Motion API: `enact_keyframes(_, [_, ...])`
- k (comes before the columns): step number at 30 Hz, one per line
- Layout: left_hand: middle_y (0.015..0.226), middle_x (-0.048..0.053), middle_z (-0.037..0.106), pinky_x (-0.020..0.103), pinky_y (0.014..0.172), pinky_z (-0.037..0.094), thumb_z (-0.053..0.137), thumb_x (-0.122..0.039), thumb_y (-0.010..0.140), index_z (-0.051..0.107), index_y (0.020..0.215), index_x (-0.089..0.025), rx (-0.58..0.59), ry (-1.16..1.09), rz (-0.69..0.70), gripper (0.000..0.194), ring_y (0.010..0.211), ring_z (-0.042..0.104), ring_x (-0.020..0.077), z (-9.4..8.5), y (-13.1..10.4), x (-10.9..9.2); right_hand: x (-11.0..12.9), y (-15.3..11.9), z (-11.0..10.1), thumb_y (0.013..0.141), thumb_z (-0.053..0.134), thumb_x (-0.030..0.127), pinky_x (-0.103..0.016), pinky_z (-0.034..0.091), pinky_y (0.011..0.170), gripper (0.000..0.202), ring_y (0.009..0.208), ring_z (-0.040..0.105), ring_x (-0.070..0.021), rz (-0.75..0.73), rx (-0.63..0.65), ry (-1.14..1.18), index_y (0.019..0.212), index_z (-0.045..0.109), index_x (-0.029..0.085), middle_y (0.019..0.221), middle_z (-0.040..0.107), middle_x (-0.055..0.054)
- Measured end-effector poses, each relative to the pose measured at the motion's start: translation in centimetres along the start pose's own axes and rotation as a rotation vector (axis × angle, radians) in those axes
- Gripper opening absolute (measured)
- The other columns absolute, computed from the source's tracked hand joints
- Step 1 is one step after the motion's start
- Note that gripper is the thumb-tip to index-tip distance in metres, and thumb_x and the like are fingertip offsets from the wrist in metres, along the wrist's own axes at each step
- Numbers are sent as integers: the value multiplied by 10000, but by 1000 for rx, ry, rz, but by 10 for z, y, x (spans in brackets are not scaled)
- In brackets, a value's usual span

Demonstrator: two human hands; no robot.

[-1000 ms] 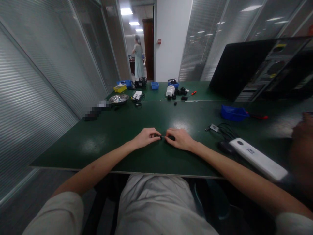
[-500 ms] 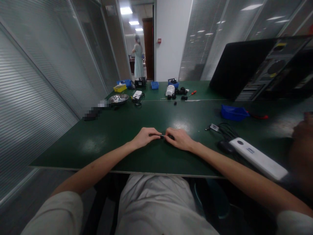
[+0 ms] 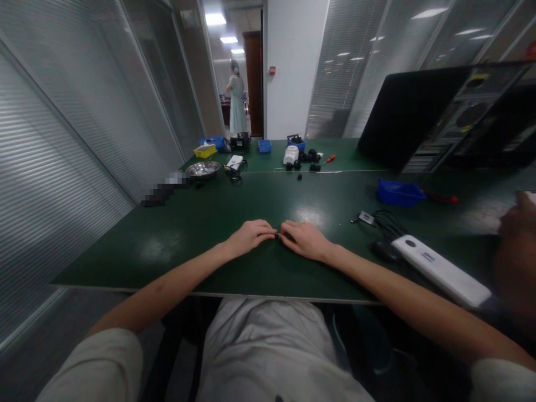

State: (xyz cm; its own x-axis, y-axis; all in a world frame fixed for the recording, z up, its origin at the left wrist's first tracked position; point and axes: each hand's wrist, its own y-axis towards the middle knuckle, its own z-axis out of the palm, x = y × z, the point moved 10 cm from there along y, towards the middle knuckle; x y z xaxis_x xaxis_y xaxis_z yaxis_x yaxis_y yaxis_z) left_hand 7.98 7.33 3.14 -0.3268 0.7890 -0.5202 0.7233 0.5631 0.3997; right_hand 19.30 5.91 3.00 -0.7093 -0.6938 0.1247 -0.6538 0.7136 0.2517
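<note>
Close to the front edge of the green table [image 3: 234, 273], my left hand [image 3: 251, 234] and my right hand [image 3: 305, 240] meet almost fingertip to fingertip. Between them is a small dark piece [image 3: 277, 236], too small to name. The left thumb and fingers pinch it from the left side. My right hand's fingers are curled together against its right side; what they may hold inside is hidden.
A blue tray [image 3: 400, 193], cables and a white power strip [image 3: 439, 269] lie to the right, near another person's hand [image 3: 517, 223]. Farther back are a metal bowl [image 3: 203, 170], a white device [image 3: 291, 155] and a computer case [image 3: 452, 117]. A person [image 3: 237, 97] stands beyond the doorway.
The fingers of my right hand have shifted slightly, and the dark object seen under them before is now hidden. The small piece between the fingertips sits slightly lower.
</note>
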Motion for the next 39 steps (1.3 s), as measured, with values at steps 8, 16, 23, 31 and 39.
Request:
enact_keyframes(8, [1156,88,730,307,974,518,591,-320,1030,774,1189,-188,-14,-82,-5,276,1060,690,199,-4,2,1,-4,0,2,1066,417,392,-289,330,666,238,771,615,-171,17,-27,94,1079,580,219,989,689,-48])
enact_keyframes(16, [1180,130,679,344,972,506,498,-291,1069,702,1322,-171,47,178,42,347,1096,635,223,0,-2,-3,-6,2,2,1058,435,390,-292,305,646,233,740,600,-171,56,-1,12,1036,587,215,950,676,-54])
enact_keyframes(23, [1173,123,671,333,966,516,493,-275,1072,693,1318,-159,38,189,68,338,1090,636,209,0,-4,2,-3,2,-2,1062,430,385,-294,290,637,235,722,584,-162,56,19,-18,1025,581,209,947,668,-54])
enact_keyframes(31, [1173,122,670,334,969,520,474,-290,1079,692,1323,-166,30,202,70,350,1097,639,209,-1,-3,0,-4,-1,-3,1059,438,382,-301,292,641,225,715,579,-164,41,18,-29,1015,574,209,912,664,-46])
enact_keyframes(39, [1169,123,677,339,971,518,489,-288,1074,705,1312,-166,26,177,76,344,1095,640,211,-1,-3,2,-3,-1,0,1054,442,384,-294,289,634,223,709,579,-160,29,14,-34,1021,578,210,946,675,-55])
